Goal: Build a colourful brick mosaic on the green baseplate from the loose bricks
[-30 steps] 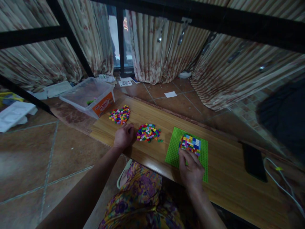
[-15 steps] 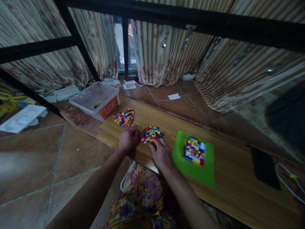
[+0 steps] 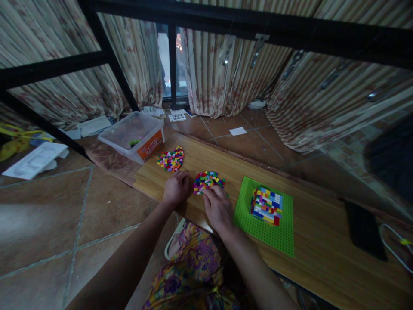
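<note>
My left hand (image 3: 176, 188) rests on the wooden table in a loose fist; whatever may be inside it is hidden. Just to its right lies a pile of small coloured toy bricks (image 3: 206, 178). At the near edge of that pile, my right hand (image 3: 218, 208) touches the bricks with thumb and fingertips drawn together. The fingers hide what is between them. Beyond my left hand is a second pile of toy bricks (image 3: 172, 159). To the right of my right hand, a green baseplate (image 3: 241, 219) carries a block built of multicoloured bricks (image 3: 267, 206).
A clear plastic bin (image 3: 121, 144) with an orange label stands at the table's left end. On the wooden table (image 3: 319, 241) to the right lie a dark phone-like slab (image 3: 364, 230) and a white cable (image 3: 395, 249). A black metal frame (image 3: 226, 16) crosses before the curtains.
The whole view has shifted slightly, moving things a little to the right. My right hand stays at the pile with only a slight finger movement; my left fist keeps its place.
</note>
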`<action>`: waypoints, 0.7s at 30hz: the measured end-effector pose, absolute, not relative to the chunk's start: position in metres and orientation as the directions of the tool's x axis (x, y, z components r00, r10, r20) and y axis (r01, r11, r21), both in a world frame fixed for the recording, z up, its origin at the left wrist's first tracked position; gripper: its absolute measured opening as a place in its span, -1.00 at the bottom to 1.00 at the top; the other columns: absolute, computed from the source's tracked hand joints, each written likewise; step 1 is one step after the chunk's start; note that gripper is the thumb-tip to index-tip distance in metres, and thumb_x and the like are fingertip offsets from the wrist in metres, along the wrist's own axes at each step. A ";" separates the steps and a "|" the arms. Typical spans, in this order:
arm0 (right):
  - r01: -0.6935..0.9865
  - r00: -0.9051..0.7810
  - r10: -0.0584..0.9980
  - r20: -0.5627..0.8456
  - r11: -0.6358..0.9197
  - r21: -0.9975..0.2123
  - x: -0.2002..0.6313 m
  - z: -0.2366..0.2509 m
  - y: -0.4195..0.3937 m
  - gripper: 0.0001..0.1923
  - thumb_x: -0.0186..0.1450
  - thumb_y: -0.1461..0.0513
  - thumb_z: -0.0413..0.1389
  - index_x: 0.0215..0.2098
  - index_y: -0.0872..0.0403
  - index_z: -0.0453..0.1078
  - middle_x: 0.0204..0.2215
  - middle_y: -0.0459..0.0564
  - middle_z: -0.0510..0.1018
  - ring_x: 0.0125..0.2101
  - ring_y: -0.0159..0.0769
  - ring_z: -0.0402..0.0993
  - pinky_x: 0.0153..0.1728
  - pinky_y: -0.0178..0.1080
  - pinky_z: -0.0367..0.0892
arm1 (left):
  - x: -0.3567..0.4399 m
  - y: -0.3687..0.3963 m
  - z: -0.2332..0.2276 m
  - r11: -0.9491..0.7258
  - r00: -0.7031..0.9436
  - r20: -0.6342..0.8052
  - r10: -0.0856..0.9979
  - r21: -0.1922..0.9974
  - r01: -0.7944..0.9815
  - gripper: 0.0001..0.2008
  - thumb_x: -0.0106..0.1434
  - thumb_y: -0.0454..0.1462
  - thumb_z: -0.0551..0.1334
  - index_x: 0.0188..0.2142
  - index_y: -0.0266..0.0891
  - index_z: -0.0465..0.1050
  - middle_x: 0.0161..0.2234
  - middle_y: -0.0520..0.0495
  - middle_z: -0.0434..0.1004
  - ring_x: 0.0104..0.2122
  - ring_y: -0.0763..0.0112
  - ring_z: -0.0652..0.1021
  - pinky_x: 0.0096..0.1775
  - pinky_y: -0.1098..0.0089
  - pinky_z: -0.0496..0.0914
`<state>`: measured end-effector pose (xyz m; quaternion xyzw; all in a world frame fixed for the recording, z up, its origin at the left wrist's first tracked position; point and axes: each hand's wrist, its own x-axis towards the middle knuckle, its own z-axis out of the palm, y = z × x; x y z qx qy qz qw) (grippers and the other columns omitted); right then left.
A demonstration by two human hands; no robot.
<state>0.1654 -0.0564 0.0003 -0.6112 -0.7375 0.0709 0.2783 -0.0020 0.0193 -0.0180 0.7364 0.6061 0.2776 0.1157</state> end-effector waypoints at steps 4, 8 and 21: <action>0.874 -0.197 0.944 0.265 0.292 -0.388 0.151 0.000 -0.049 -0.81 0.35 0.28 0.01 -0.17 -0.02 0.45 -0.26 0.01 0.44 -0.19 -0.24 0.34 -0.19 -0.25 0.27 | -0.003 0.020 -0.020 -0.246 0.111 0.281 0.953 0.510 0.824 -0.78 0.27 -0.27 0.04 -0.29 -0.19 0.47 -0.30 -0.08 0.54 -0.30 0.38 0.52 -0.25 0.44 0.34; 0.906 -0.243 0.942 0.232 0.306 -0.292 0.150 -0.002 -0.044 -0.82 0.36 0.30 -0.01 -0.22 0.03 0.44 -0.25 0.02 0.45 -0.18 -0.21 0.32 -0.17 -0.22 0.26 | -0.005 0.022 -0.021 -0.259 0.120 0.290 0.950 0.510 0.820 -0.77 0.26 -0.25 0.05 -0.28 -0.19 0.48 -0.30 -0.09 0.55 -0.30 0.36 0.53 -0.26 0.43 0.35; 0.740 0.027 0.956 0.293 0.178 -0.649 0.181 0.013 -0.094 -0.85 0.33 0.31 -0.01 -0.36 0.05 0.37 -0.42 -0.07 0.47 -0.35 -0.34 0.41 -0.29 -0.32 0.30 | -0.006 0.024 -0.016 -0.243 0.098 0.286 0.953 0.533 0.810 -0.75 0.25 -0.19 0.06 -0.26 -0.18 0.49 -0.25 -0.09 0.58 -0.27 0.32 0.55 -0.26 0.42 0.37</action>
